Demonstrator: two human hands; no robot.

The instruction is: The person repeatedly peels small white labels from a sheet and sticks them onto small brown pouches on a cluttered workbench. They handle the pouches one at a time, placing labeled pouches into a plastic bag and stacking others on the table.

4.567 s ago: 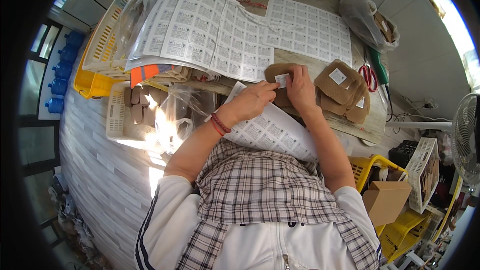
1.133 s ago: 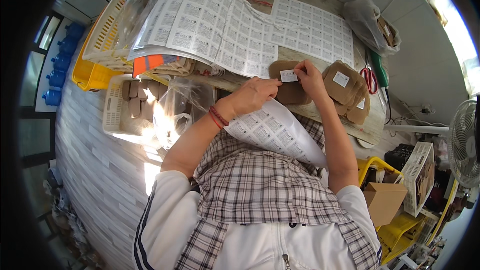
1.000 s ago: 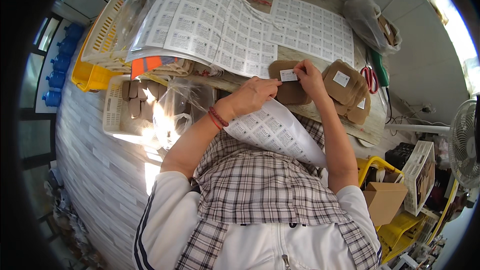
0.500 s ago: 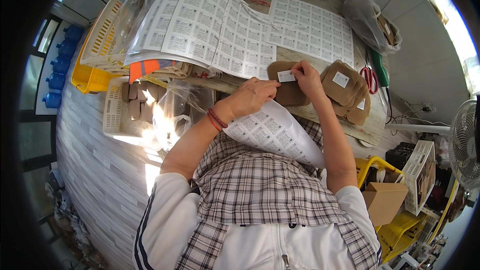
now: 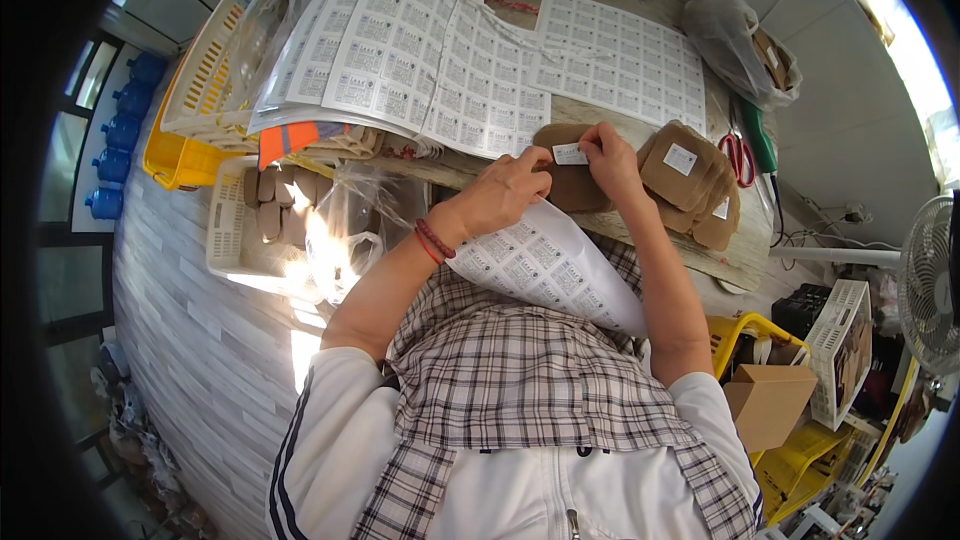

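A small white label [image 5: 569,154] lies across a brown round-cornered pad [image 5: 577,196] at the table's front edge. Its right end is pinched by the thumb and finger of my right hand [image 5: 614,162]. My left hand [image 5: 500,192] has bent fingers close to the label's left end; whether they touch it I cannot tell. From under that hand a curved sheet of printed labels [image 5: 535,265] slopes down over my lap, apparently gripped by it. To the right sits a fanned stack of brown pads [image 5: 690,176], a white label [image 5: 680,159] on its top one.
Large label sheets [image 5: 400,50] cover the table's left side, and another label sheet [image 5: 625,55] lies behind the pads. Red-handled scissors [image 5: 737,155] and a plastic bag [image 5: 735,45] are at right. A crate of brown pieces [image 5: 228,220] stands lower left; a fan [image 5: 930,285] is far right.
My left fingers have drawn back and curled a little at the label's left end. The label has shifted very slightly left. My right hand keeps its pinch.
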